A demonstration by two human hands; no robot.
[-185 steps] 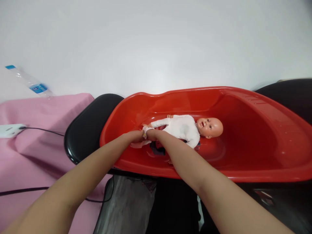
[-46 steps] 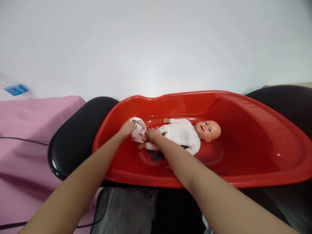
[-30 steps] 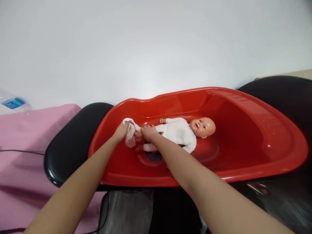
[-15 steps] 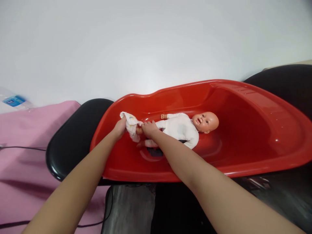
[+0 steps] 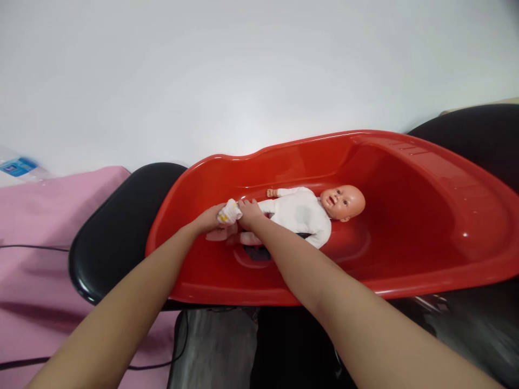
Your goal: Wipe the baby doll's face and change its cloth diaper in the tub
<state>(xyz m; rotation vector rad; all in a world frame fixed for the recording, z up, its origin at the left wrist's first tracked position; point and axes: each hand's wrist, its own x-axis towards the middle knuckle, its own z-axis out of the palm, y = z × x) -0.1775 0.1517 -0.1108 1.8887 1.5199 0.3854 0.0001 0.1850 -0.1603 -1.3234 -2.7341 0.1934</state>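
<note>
A baby doll in a white cloth body lies face up inside a red baby bathtub, its head to the right and its feet to the left. My right hand is closed around the doll's lower leg near the ankle. At the foot of that leg, my left hand grips a white cloth with yellow marks, bunched against my right fingers. The cloth and my left hand cover that foot. Below them lies the doll's other foot, bare, on the tub floor.
Black padded seats hold up the tub at the left and the right. A pink sheet with dark cables across it spreads at far left. Clear plastic packaging with a blue label lies beyond it. A white wall rises behind.
My left hand has moved right toward my right hand, and the cloth, hanging loosely before, is now bunched over the foot. My right hand keeps its place on the leg.
</note>
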